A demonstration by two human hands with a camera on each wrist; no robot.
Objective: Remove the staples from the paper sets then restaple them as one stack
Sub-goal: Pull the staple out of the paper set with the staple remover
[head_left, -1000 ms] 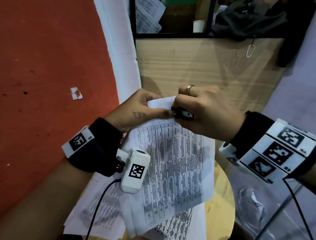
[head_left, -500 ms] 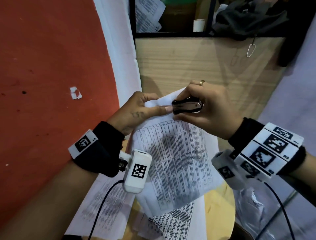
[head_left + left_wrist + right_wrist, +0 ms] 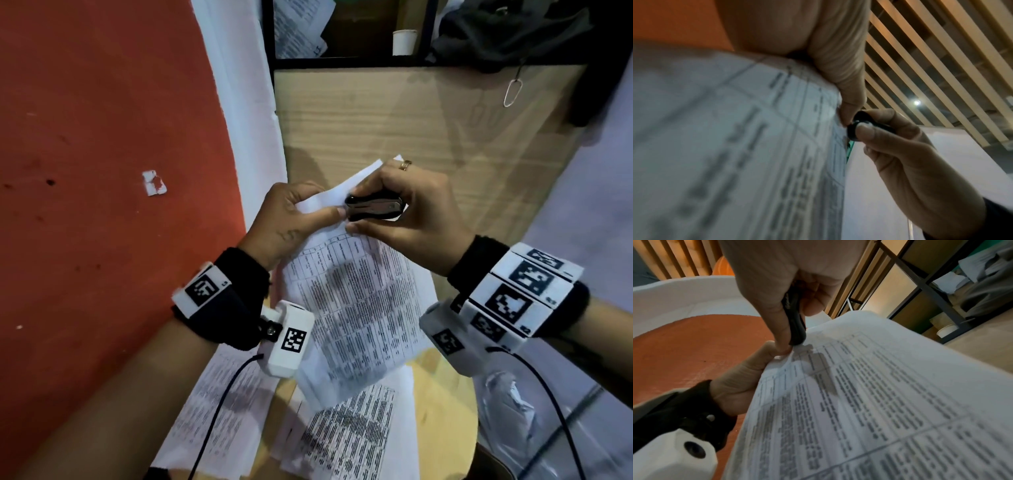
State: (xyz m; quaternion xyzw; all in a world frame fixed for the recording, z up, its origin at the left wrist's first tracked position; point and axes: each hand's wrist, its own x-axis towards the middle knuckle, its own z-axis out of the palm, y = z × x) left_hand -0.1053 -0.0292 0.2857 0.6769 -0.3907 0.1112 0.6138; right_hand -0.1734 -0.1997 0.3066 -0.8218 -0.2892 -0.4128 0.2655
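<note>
1. Your left hand (image 3: 287, 219) pinches the paper set (image 3: 356, 308) at its far corner, lifted above the bench (image 3: 442, 411).
2. Your right hand (image 3: 411, 209) grips the staple remover (image 3: 373, 207), its tip at that corner.
3. More sheets (image 3: 349, 438) lie on the bench below.

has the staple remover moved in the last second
Yes. The staple remover, gripped by the right hand, has turned level and shifted right and a little up toward the wooden panel, at the paper's corner.
</note>
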